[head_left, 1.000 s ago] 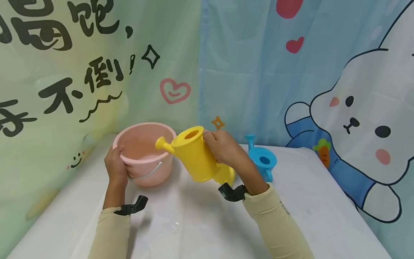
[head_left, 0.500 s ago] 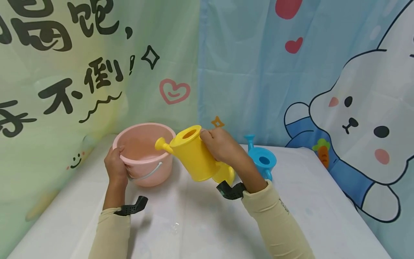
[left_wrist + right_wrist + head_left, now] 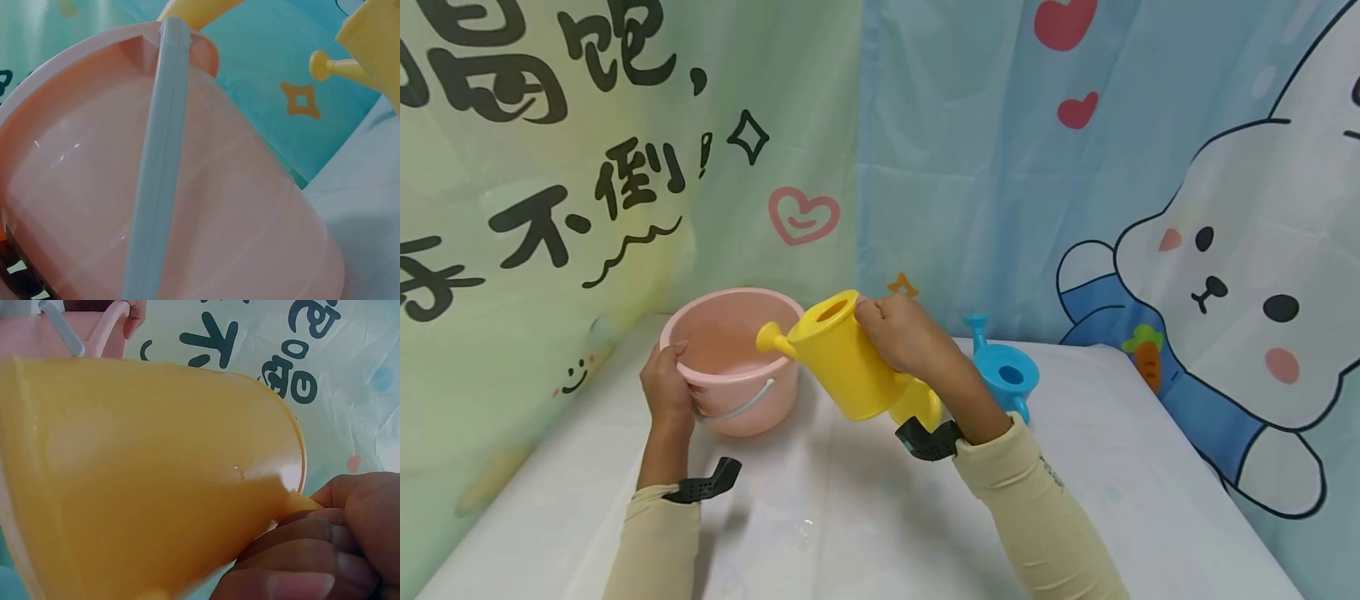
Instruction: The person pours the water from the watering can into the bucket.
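Fingers (image 3: 284,550) of the right hand (image 3: 904,333) are curled and clamped on the handle of a yellow watering can (image 3: 844,358), close beside its upper rim. The can is raised above the desk (image 3: 865,550) and tilted to the left, its spout (image 3: 778,339) reaching across the right rim of a pink bucket (image 3: 752,392); whether spout and rim touch, I cannot tell. A few small drops show on the can's wall in the right wrist view.

The left hand (image 3: 667,387) has its fingers clamped on the bucket's left rim. The bucket is near the desk's back left corner, mouth leaning toward the person, with its pale handle (image 3: 156,169) hanging down across the outer wall.

Under the right forearm, mostly hidden, is a second yellow watering can (image 3: 919,404) on the desk. A blue watering can (image 3: 1009,375) stands upright near the back edge, to the right of the right wrist. Beige sleeves (image 3: 1037,508) and black wrist devices (image 3: 928,439) cover the forearms and wrists. A curtain (image 3: 940,183) with hearts, lettering and a white rabbit hangs behind the desk.
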`<state>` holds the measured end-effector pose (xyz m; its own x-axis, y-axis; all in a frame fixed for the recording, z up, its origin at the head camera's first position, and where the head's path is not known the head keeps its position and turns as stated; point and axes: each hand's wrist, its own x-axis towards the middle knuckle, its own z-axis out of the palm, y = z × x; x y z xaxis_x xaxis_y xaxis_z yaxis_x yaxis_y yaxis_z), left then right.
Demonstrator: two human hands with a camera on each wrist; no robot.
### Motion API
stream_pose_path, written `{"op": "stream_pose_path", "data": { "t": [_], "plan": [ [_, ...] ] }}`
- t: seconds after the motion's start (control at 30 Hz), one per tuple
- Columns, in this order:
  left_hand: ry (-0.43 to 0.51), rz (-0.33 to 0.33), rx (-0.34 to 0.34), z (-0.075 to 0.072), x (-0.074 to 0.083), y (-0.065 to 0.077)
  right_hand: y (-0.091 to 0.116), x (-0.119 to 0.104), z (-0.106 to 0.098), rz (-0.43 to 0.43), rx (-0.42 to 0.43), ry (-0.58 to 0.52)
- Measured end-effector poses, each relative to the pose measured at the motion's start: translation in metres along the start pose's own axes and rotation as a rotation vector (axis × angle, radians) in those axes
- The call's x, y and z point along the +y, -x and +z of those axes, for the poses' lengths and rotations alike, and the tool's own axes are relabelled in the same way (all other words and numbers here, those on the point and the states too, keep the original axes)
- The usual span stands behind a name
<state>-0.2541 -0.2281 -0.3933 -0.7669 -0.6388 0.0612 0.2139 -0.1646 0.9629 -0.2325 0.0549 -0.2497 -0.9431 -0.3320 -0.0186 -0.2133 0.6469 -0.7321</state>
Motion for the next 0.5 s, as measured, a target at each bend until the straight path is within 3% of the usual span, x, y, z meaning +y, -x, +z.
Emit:
{"op": "stream_pose_path", "data": {
  "t": [0.5],
  "plan": [
    [0.009,0.010,-0.020,0.0006,-0.0007,0.0008,-0.0014,-0.0053,-0.0020,-0.040,-0.019,0.040]
  ]
}}
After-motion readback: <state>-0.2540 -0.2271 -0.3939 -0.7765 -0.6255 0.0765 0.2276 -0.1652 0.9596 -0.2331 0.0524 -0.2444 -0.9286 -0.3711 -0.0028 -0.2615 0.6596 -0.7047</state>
